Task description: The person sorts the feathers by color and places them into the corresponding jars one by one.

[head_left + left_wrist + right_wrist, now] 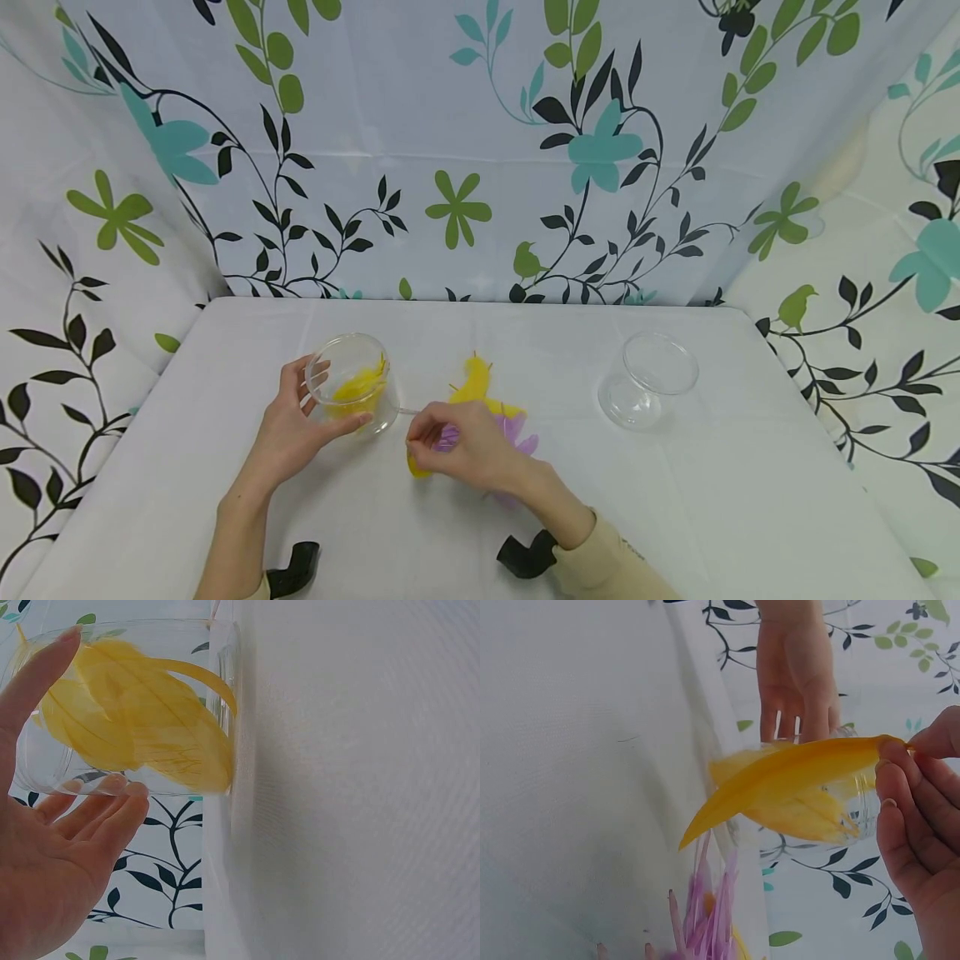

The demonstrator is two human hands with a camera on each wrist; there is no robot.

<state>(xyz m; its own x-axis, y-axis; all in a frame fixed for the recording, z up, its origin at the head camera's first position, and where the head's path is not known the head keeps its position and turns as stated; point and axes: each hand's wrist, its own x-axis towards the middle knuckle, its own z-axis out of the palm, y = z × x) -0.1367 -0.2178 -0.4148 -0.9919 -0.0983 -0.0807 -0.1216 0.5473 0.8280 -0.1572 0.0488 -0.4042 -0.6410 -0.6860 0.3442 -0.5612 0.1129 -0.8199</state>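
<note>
My left hand (292,425) holds a clear glass cup (169,780) from its left side, the thumb on one side and the fingers on the other. Yellow feathers (135,712) lie inside the cup. Just right of it, my right hand (468,446) pinches the quill end of a yellow feather (787,769) between thumb and fingertips. The feather's tip hangs down toward the table. Behind and under the right hand is a loose pile of yellow feathers (472,379) and purple feathers (513,429), partly hidden by that hand.
A second clear glass cup (637,392) stands on the right of the white-covered table (720,500). Patterned cloth (375,108) hangs behind the table and at both sides. A black curved piece (296,568) sits at the left wrist, and a black piece (525,557) at the right.
</note>
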